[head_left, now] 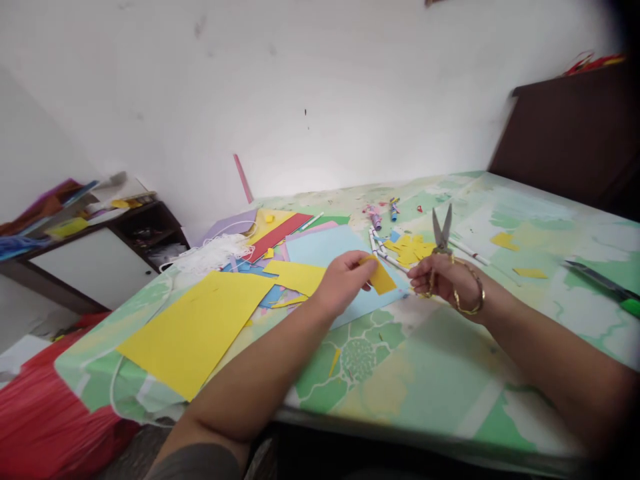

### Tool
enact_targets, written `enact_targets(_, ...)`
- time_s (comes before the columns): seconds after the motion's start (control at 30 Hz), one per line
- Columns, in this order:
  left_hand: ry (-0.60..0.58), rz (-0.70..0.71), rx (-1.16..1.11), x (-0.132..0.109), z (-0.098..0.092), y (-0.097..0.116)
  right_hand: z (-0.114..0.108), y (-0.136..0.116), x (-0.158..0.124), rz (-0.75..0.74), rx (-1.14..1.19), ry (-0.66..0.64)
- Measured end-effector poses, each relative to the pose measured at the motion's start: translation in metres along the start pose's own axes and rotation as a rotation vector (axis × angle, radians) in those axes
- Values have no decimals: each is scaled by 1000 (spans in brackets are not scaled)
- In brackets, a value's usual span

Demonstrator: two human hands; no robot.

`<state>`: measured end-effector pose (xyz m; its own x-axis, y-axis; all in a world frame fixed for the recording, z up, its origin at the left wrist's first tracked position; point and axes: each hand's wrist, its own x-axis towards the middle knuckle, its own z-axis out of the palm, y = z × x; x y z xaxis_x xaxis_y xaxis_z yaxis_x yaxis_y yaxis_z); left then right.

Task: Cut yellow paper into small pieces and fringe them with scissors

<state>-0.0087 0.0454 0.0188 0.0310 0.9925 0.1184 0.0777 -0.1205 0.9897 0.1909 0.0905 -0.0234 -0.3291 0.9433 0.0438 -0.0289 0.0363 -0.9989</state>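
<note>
Between the thumb and fingers of my left hand (349, 280) is a small yellow paper piece (383, 279), held above a light blue sheet (327, 245). My right hand (450, 279) grips gold-handled scissors (443, 230), their blades parted and pointing up, away from the paper. Just beyond the hands lies a heap of yellow paper scraps (411, 249). White marker-like sticks (381, 248) rest beside that heap. A large yellow sheet (197, 327) lies flat to the left, near my left forearm.
A green-patterned cloth (425, 373) covers the table. White string (220, 252) and a red strip (280, 237) lie at the left. At the right is a dark blade with a green handle (607, 283). Small paper rolls (374, 217) stand toward the back. A cabinet (95, 267) is at far left.
</note>
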Motion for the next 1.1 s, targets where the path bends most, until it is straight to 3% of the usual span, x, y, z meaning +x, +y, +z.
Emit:
enact_targets(0.1, -138, 21, 185, -6, 10, -8, 16, -1, -8, -9, -59, -91)
enact_targets(0.2, -175, 10, 222, -11, 16, -13, 22, 0, -13, -71, -164, -124)
enact_targets(0.47, -158, -143, -219, -9, 23, -12, 21, 0, -11, -115, -171, 68)
enact_targets(0.63, -134, -137, -230, -12, 27, -13, 25, -5, -15, -145, -238, 67)
enact_targets(0.73, -63, -143, -212, -10, 25, -11, 26, -12, -19, -110, -391, 48)
enact_targets(0.93, 61, -155, -263, -2, 21, -12, 22, -19, -19, -98, -944, 67)
enact_targets(1.1, 74, -150, -301, -2, 17, -10, 19, -18, -17, -57, -1133, 40)
